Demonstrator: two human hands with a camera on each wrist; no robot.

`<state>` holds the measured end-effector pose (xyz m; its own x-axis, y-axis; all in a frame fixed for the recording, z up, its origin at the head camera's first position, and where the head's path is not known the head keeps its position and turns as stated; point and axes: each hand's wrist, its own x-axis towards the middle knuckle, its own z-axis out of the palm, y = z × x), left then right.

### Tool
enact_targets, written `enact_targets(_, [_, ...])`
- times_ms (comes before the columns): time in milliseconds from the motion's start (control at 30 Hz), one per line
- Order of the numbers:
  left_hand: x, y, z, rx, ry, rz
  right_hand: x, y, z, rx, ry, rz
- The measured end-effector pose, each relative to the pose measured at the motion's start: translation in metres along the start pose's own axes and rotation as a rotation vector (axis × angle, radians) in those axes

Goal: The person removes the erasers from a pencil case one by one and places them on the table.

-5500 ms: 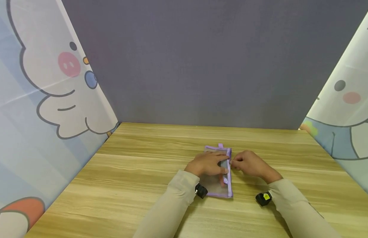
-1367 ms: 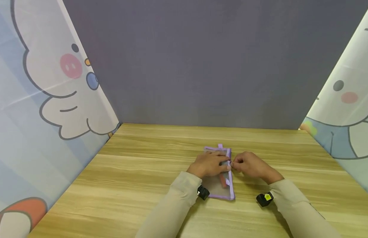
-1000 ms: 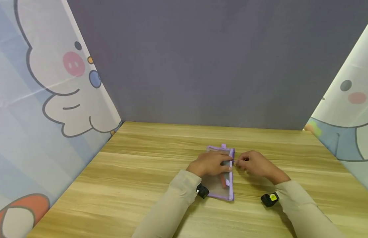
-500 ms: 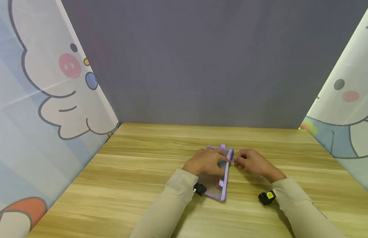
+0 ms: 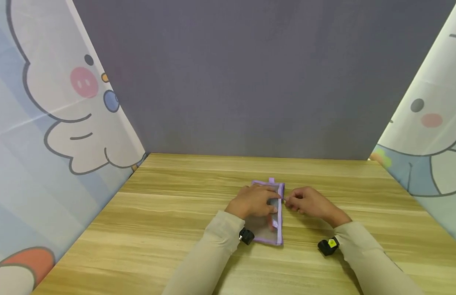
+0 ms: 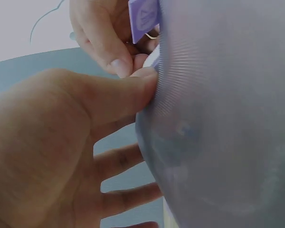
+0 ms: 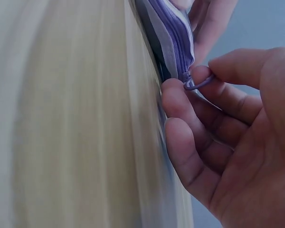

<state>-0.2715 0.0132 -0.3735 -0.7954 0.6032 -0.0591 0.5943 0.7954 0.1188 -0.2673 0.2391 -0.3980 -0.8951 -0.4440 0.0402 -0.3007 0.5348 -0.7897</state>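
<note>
The pouch [image 5: 262, 233] is greyish, see-through mesh, edged in lilac, with a lilac tab [image 5: 271, 180] and a red strip [image 5: 271, 222] showing through. Its zip [image 7: 178, 42] is deeper purple between pale lilac bands; the pull [image 7: 198, 86] is purple. Beige sleeves [image 5: 203, 254], plain; black cameras [image 5: 247, 236], one with a yellow patch [image 5: 332, 243]. The bench [image 5: 169, 213] is yellow-brown with streaky wood grain. Plain dark grey wall [image 5: 250, 82]; pale blue-and-white drapes [image 5: 14, 143] carry grey-outlined cartoon figures with pink details.
</note>
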Motion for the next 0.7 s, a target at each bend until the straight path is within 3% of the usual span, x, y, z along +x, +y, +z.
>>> enact_targets(233, [0.0001,-0.0010,0.0081,-0.005,0.014,-0.058,0.0009,-0.0028,0.0018,-0.024,-0.036,-0.056])
enact_targets(700, [0.0029,0.0066,0.0099,0.024,0.004,-0.111,-0.0006,-0.0069,0.0052,0.004,-0.041,-0.049])
